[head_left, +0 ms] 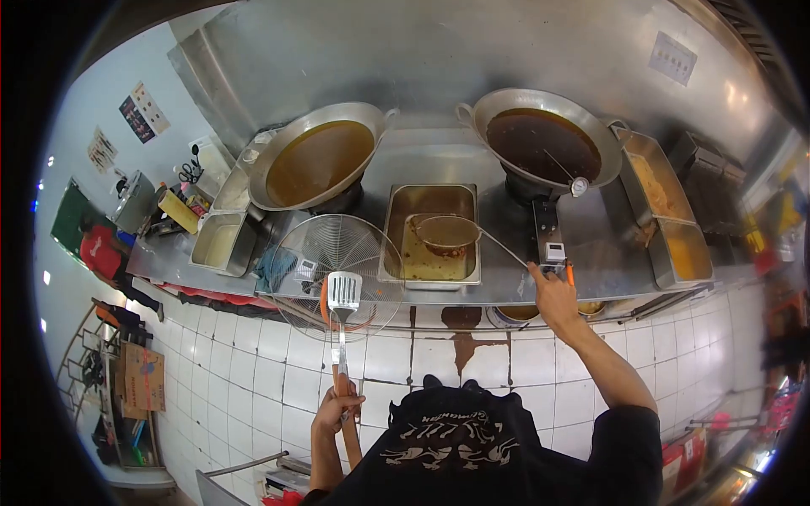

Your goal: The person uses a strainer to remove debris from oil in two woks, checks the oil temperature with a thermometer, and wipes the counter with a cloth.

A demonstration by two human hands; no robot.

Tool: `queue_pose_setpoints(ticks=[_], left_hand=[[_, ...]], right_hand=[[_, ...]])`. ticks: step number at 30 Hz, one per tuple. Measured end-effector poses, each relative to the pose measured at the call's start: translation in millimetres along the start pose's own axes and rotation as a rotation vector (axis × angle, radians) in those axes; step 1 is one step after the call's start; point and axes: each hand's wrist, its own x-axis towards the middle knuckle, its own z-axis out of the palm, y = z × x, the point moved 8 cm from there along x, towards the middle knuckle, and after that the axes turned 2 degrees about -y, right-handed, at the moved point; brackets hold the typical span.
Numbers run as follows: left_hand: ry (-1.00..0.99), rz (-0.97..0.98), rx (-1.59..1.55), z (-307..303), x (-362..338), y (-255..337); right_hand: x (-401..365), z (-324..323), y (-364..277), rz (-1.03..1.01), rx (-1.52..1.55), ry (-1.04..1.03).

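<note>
Hands split between tools and control box

From my remote seat, my left hand [336, 411] is closed around the handle ends of the slotted spatula [344, 291] and, as far as I can tell, the wire skimmer [337, 253]. Their heads lean against the front edge of the surface [506, 287]. My right hand [553, 295] is stretched out, fingers loosely extended and pinching nothing, its fingertips at the control box [554, 250] below the right wok [542, 143]. I judge the risk to be two long handles in one fist: a slack grip could let a tool slide or swing. The dark liquid in the wok also sits near my reaching arm.
</note>
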Motion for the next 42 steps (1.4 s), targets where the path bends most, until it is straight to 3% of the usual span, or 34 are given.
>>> queue_pose_setpoints(ticks=[5,8,11,12,14,17,20,25,27,28,30,31,33,42], left_hand=[[0.03,-0.016,-0.014,-1.7,-4.3,4.4],[0.087,0.004,-0.036,-18.8,-14.4,-1.9],[0.14,-0.015,-0.061,-27.8,-27.0,-9.3],[0.165,-0.01,-0.083,-31.2,-29.3,-13.5],[0.16,-0.029,-0.13,-34.2,-34.7,-21.4],[0.173,-0.042,-0.143,-35.0,-35.8,-33.1],[0.203,-0.05,-0.17,-33.3,-37.7,-42.1],[0.168,-0.042,-0.192,-26.8,-34.0,-59.7],[0.138,-0.056,-0.188,-22.0,-34.0,-65.6],[0.15,-0.051,-0.199,-21.4,-34.2,-66.4],[0.135,-0.055,-0.196,-18.0,-35.2,-63.7],[0.136,-0.046,-0.202,-16.7,-34.9,-61.5],[0.134,-0.027,-0.17,-15.6,-30.5,-57.1],[0.012,-0.12,-0.161,-8.7,-5.2,-41.0]], right_hand=[[-7.7,15.1,6.9,0.051,0.087,-0.002],[-12.0,20.4,-2.1,0.079,0.364,0.053],[-31.6,37.7,-0.6,0.277,0.613,0.083],[-34.9,49.3,-3.3,0.247,0.619,0.068],[-39.8,49.2,-8.8,0.157,0.586,0.297],[-33.8,53.7,-16.6,0.252,0.517,0.097],[-25.9,40.8,-24.6,0.171,0.485,0.199],[-22.8,44.6,-13.9,0.293,0.451,0.026],[-23.7,42.1,-22.2,0.021,0.69,0.283],[-24.1,50.0,-19.1,0.042,0.666,0.291],[-23.0,85.4,-11.5,0.281,0.883,0.027],[-25.2,85.0,-12.5,0.304,0.868,0.046],[-33.3,109.7,-21.3,0.589,1.439,-0.14],[-47.5,84.7,-39.6,0.542,1.457,-0.162]])
